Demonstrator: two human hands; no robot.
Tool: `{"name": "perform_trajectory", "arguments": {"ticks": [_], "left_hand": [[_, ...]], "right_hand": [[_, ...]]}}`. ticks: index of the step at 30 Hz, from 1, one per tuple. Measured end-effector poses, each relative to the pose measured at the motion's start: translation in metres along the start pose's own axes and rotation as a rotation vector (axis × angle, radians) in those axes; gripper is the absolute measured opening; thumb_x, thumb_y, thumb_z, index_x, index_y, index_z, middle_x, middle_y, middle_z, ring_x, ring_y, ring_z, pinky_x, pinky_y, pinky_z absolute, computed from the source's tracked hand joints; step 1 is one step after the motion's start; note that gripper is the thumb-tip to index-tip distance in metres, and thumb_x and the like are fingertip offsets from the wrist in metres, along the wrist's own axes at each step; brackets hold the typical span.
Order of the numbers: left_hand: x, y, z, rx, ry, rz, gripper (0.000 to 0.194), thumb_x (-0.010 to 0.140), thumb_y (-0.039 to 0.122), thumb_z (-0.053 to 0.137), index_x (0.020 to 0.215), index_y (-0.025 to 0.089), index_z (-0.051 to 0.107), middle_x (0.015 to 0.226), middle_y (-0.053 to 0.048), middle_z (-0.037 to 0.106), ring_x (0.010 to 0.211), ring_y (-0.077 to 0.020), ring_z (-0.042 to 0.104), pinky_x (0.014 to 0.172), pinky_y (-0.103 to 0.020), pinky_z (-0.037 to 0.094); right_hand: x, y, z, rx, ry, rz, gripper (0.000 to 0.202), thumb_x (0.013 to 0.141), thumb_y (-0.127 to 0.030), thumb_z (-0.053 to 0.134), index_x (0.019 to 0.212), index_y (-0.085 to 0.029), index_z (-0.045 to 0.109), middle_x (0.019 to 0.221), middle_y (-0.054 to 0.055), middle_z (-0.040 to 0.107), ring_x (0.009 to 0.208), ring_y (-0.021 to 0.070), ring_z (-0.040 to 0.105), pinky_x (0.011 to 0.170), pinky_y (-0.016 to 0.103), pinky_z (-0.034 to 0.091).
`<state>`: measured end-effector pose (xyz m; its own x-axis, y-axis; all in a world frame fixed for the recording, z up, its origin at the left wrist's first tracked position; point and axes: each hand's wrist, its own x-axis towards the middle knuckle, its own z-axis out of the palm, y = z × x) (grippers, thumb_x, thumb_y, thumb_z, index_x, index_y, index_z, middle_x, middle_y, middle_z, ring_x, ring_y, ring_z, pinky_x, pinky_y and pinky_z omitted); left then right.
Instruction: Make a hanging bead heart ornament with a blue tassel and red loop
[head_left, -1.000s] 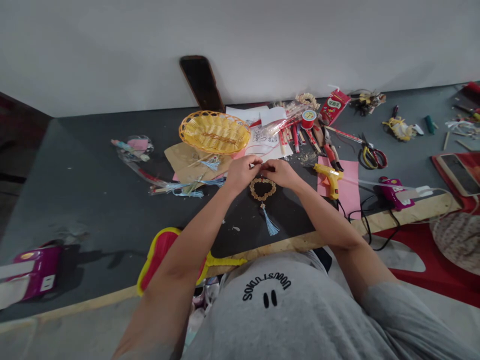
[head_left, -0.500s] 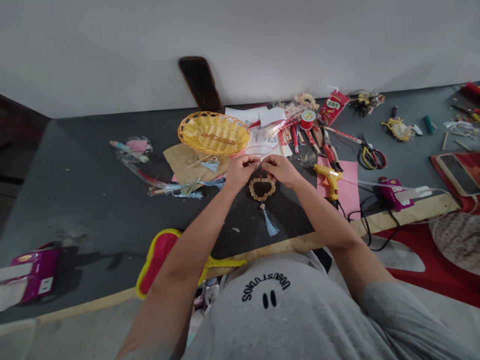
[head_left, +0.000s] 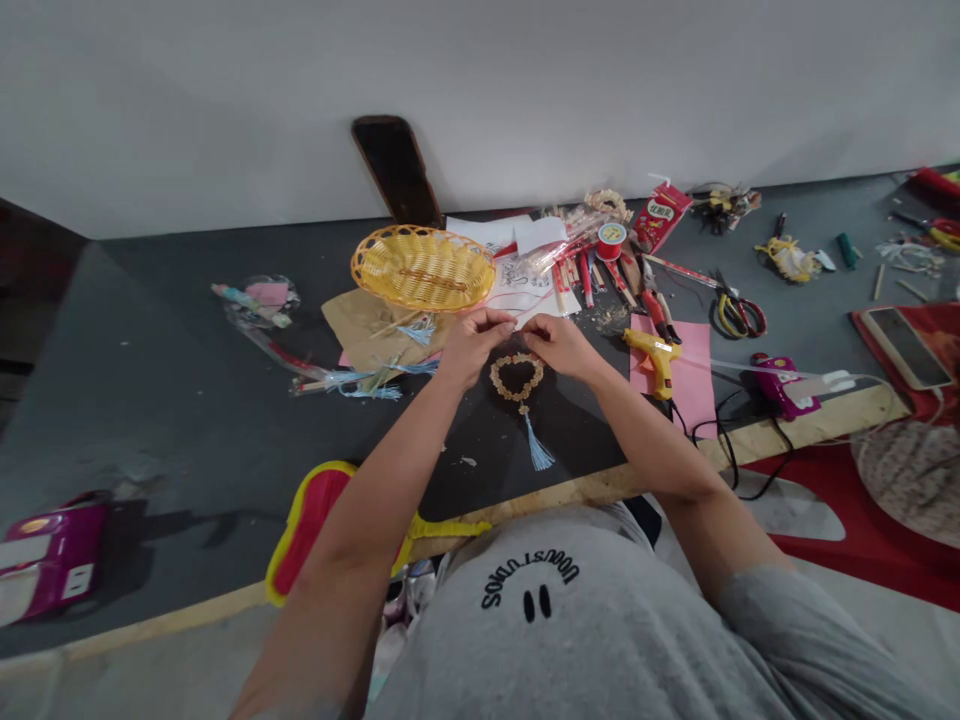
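Over the table, my left hand (head_left: 475, 345) and my right hand (head_left: 556, 343) are held close together, thumb and fingers pinched on a thin red cord (head_left: 534, 298). A loop of the cord shows above them against the white paper; the part between the fingertips is too small to make out. Just below hangs or lies a heart-shaped ring of tan beads (head_left: 516, 394), its top close to my right fingers. From its lower point runs a light blue tassel (head_left: 538, 447).
Behind my hands are a yellow woven basket (head_left: 424, 268), brown paper with blue tassels (head_left: 364, 330) and a red thread spool (head_left: 611, 238). To the right lie a yellow glue gun (head_left: 654, 358), scissors (head_left: 739, 313) and cables. A red-and-yellow fan-like object (head_left: 311, 515) lies at the left front edge.
My hands stay pinched, with the fingertips slightly further apart. The bead heart has shifted a little relative to the hands. The whole view has slid slightly.
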<state>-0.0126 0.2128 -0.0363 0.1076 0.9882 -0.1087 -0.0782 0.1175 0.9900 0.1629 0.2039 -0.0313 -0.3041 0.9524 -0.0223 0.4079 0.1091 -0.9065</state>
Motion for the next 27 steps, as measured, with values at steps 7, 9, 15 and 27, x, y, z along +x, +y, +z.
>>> {"name": "perform_trajectory", "arguments": {"ticks": [7,9,15,27], "left_hand": [[-0.008,0.012,0.001,-0.171,-0.023,-0.15,0.046,0.052,0.031,0.089,0.087,0.017,0.063,0.069,0.004,0.065,0.061,-0.0096,0.061,0.06,-0.022,0.048],[-0.009,0.015,0.001,-0.171,-0.048,-0.177,0.05,0.051,0.031,0.09,0.089,0.018,0.06,0.071,0.003,0.066,0.062,-0.0112,0.064,0.06,-0.024,0.051],[-0.009,0.02,-0.002,-0.161,-0.059,-0.178,0.051,0.044,0.035,0.094,0.075,0.017,0.058,0.067,0.004,0.063,0.058,-0.0091,0.06,0.057,-0.023,0.052],[-0.007,0.019,-0.005,-0.084,-0.18,-0.292,0.046,0.043,0.034,0.095,0.077,0.013,0.071,0.066,-0.002,0.068,0.06,-0.0127,0.064,0.062,-0.026,0.053]], "right_hand": [[-0.008,-0.011,-0.005,-0.121,0.013,-0.039,0.015,0.088,-0.03,0.051,0.08,-0.019,0.056,0.062,-0.003,0.057,0.06,0.0124,0.051,0.063,0.025,0.038],[-0.01,-0.013,-0.006,-0.168,0.042,-0.101,0.011,0.088,-0.025,0.049,0.082,-0.019,0.055,0.068,-0.001,0.059,0.064,0.0133,0.052,0.066,0.026,0.038],[-0.012,-0.014,-0.004,-0.377,0.123,-0.231,0.011,0.089,-0.019,0.046,0.084,-0.019,0.056,0.084,0.004,0.063,0.073,0.0157,0.054,0.069,0.027,0.038],[-0.015,-0.02,-0.005,-0.761,0.097,-0.328,0.026,0.103,-0.027,0.04,0.102,-0.019,0.065,0.104,0.01,0.069,0.089,0.0198,0.062,0.072,0.028,0.041]]}}
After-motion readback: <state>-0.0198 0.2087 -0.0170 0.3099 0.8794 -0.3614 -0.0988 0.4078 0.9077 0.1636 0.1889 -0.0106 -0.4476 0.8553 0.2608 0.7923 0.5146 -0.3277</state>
